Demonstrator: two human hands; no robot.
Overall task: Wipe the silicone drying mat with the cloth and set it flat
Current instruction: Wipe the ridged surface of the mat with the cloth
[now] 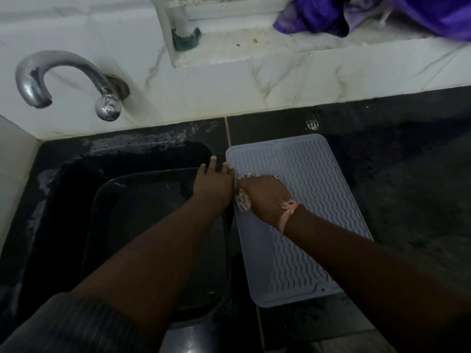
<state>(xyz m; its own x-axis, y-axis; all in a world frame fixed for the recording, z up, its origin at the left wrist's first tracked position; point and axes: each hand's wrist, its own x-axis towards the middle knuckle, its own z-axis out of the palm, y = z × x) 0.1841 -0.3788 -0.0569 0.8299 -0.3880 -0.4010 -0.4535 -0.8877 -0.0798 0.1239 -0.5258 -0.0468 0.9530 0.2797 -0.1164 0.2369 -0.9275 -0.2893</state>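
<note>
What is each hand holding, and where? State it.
The right hand presses a bunched pale cloth onto the grey mat near its left edge. The left hand rests by the mat's left edge, gripping nothing visible.

The mat [308, 200] looks like matt grey rubbery silicone, ribbed with wavy ridges, on a dark speckled stone table [407, 174]. At ten o'clock, the tap [61, 80] is glossy chrome metal against smooth, veined white tiles [229, 80].
</note>
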